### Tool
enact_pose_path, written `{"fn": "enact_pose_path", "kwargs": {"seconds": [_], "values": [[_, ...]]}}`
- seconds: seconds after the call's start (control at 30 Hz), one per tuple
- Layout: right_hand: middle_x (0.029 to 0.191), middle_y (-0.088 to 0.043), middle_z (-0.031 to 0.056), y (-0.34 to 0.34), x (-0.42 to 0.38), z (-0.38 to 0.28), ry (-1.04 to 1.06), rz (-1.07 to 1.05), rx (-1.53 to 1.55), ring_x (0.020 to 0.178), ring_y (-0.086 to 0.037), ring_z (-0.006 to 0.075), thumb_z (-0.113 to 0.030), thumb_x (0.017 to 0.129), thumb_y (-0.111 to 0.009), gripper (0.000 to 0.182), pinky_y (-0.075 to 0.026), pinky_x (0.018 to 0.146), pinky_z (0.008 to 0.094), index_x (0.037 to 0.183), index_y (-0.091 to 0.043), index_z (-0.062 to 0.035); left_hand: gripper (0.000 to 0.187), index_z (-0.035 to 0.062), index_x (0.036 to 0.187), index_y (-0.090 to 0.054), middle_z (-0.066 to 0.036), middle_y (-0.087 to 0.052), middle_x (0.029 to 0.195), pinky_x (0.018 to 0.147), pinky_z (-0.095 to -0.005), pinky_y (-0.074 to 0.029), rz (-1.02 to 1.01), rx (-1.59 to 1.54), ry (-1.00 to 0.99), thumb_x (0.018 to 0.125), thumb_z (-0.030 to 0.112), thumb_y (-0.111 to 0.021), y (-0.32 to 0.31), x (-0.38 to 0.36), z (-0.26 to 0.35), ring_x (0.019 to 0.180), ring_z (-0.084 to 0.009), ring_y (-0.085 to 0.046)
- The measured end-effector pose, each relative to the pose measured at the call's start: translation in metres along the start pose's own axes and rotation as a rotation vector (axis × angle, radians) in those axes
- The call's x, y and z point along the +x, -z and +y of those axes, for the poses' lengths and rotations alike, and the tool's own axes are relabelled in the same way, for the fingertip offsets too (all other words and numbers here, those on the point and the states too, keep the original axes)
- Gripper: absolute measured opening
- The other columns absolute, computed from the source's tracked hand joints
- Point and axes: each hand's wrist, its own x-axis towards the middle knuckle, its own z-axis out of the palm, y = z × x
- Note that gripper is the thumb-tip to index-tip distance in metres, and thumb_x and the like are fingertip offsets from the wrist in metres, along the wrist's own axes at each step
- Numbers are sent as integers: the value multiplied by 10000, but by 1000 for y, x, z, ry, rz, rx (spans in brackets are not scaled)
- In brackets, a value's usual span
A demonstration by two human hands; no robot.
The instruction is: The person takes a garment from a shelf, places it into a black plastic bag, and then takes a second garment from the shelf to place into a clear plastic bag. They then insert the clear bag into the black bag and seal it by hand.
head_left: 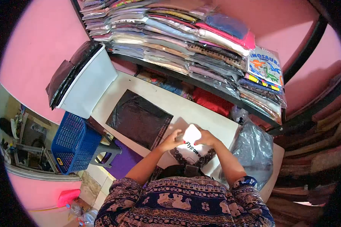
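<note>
A small white item with rounded corners is held upright between my two hands above the white table. My left hand grips its left edge, and my right hand grips its right edge. Just below them hangs a white panel with black "Flypower" lettering and dark patterned edges, close to my body. To the left of my hands, a dark plastic bag lies flat on the table.
Shelves hold stacked bagged clothes behind the table. A white bin with black bags stands at the left, above a blue basket and a grey stool. Clear plastic lies at the right.
</note>
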Motion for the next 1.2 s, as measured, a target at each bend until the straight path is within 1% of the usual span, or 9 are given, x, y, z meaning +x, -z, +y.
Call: {"fn": "enact_pose_path", "kwargs": {"seconds": [0.13,0.4,0.6,0.67,0.73,0.8,0.87,0.97,1.2], "values": [[1001,-629,258,-16,-2,14,-274,161,-249,937,-613,393,-265,595,-766,875,-485,845,417,1307,-352,31,726,-41,1138,-533,-172,-631,1004,823,-374,-478,-376,516,425,684,465,-788,41,-15,-15,934,-275,-612],[966,-623,259,-63,-4,-29,-155,155,-537,804,-634,408,-241,786,-631,486,-508,732,454,1155,-379,-49,451,26,1155,-553,-123,-627,1029,733,-367,-545,-439,-375,860,883,385,-569,-2,-23,-16,917,-202,-631],[1223,-514,251,-56,-44,-52,86,86,-601,1135,-500,421,-507,556,-810,1111,-442,905,522,1459,-207,-275,399,43,1194,-525,-114,-622,1078,829,-420,-524,-182,-863,890,929,339,-478,-17,-23,-30,957,-231,-622],[1329,-432,223,-61,-48,-56,-279,31,-594,1172,-467,424,-433,511,-856,1197,-453,898,519,1466,-137,-366,409,25,1195,-519,-109,-629,1073,836,-406,-522,-155,-806,922,941,340,-455,-7,-20,-26,937,-248,-631],[1329,-422,213,-72,-43,-47,-293,55,-638,1135,-502,411,-345,490,-879,1246,-473,880,503,1464,-104,-388,433,24,1176,-523,-141,-621,1103,814,-391,-518,-167,-260,552,927,372,-461,11,-15,-23,956,-308,-625],[1284,-451,227,-79,-41,-38,-339,86,-676,1097,-528,409,-290,521,-863,1237,-496,849,488,1466,-71,-387,413,29,1079,-564,-176,-618,1067,791,-399,-499,-48,741,637,868,383,-563,49,-11,17,953,-354,-609],[1237,-485,240,-73,-39,-34,-296,123,-666,1031,-570,405,-246,552,-841,1209,-510,828,472,1468,-63,-378,354,32,971,-591,-190,-632,952,746,-426,-488,409,740,366,769,306,-689,75,-13,-25,892,-360,-610],[1174,-551,218,-66,-31,-26,-408,119,-569,986,-605,386,-206,566,-819,1184,-508,838,456,1474,-71,-342,277,13,910,-589,-172,-645,823,709,-425,-493,567,948,105,714,160,-720,96,-15,-38,801,-347,-626],[1237,-560,172,-50,-29,-19,-255,191,-411,1017,-606,339,-189,562,-801,1136,-506,839,423,1475,-134,-298,194,16,925,-604,-188,-637,880,748,-415,-515,531,836,280,734,36,-626,110,-10,-55,854,-346,-627]]}}
